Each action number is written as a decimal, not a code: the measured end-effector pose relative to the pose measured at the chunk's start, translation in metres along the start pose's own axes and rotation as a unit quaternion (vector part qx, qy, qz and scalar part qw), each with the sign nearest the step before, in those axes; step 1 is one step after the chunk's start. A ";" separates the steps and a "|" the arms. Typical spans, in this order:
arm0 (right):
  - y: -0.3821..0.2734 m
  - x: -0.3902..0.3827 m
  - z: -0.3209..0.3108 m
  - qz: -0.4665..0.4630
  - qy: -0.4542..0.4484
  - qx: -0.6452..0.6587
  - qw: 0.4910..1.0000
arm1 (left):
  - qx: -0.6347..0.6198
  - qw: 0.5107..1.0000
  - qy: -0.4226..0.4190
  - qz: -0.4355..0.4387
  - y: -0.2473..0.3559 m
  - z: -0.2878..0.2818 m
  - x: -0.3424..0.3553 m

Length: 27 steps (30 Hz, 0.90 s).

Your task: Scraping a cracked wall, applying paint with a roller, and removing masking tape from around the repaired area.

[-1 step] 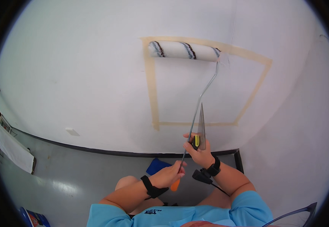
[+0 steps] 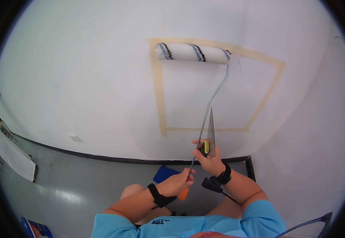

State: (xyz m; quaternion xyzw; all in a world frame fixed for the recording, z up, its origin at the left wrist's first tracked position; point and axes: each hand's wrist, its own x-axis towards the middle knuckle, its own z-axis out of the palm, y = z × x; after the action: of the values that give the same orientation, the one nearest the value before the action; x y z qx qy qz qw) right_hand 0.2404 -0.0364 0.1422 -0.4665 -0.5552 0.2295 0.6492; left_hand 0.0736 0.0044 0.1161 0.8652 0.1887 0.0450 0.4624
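Note:
My left hand is closed round the lower end of a paint roller's metal rod, at the orange handle. The striped white roller sleeve is at the top of a square of tan masking tape on the white wall. Higher up the rod, my right hand grips a steel trowel with a black and yellow handle, its thumb and fingers also at the rod.
A dark baseboard runs along the grey floor. A blue object lies by the wall. A white covered board is at the left, a blue bucket at the lower left. A wall switch plate is low on the left.

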 end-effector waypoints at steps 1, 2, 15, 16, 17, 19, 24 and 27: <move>-0.001 0.001 0.000 -0.006 -0.010 0.000 1.000 | 0.008 1.000 -0.003 0.013 0.001 0.000 0.000; -0.002 0.001 0.000 -0.003 -0.012 0.001 1.000 | 0.023 0.999 -0.007 0.034 0.001 -0.001 -0.001; 0.013 -0.005 0.001 0.003 -0.026 0.000 1.000 | -0.013 0.999 -0.028 0.032 -0.016 0.009 0.003; 0.015 -0.005 0.001 0.016 -0.020 -0.003 1.000 | -0.011 0.999 -0.027 0.037 -0.018 0.010 0.004; 0.016 -0.005 0.001 0.006 -0.025 0.005 1.000 | -0.002 0.998 -0.024 0.057 -0.020 0.010 0.004; 0.019 -0.005 0.001 0.015 -0.007 0.007 1.000 | -0.009 0.999 -0.027 0.038 -0.022 0.011 0.006; 0.025 -0.006 0.002 0.011 -0.025 -0.002 1.000 | 0.006 0.999 -0.039 0.010 -0.021 0.010 0.007; 0.033 -0.007 0.001 -0.004 -0.023 -0.012 1.000 | -0.002 0.999 -0.043 0.003 -0.022 0.010 0.008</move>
State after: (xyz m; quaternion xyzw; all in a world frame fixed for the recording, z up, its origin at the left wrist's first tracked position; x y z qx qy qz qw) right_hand 0.2445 -0.0264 0.1107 -0.4670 -0.5745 0.2309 0.6313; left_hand 0.0768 0.0108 0.0917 0.8661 0.1661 0.0090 0.4714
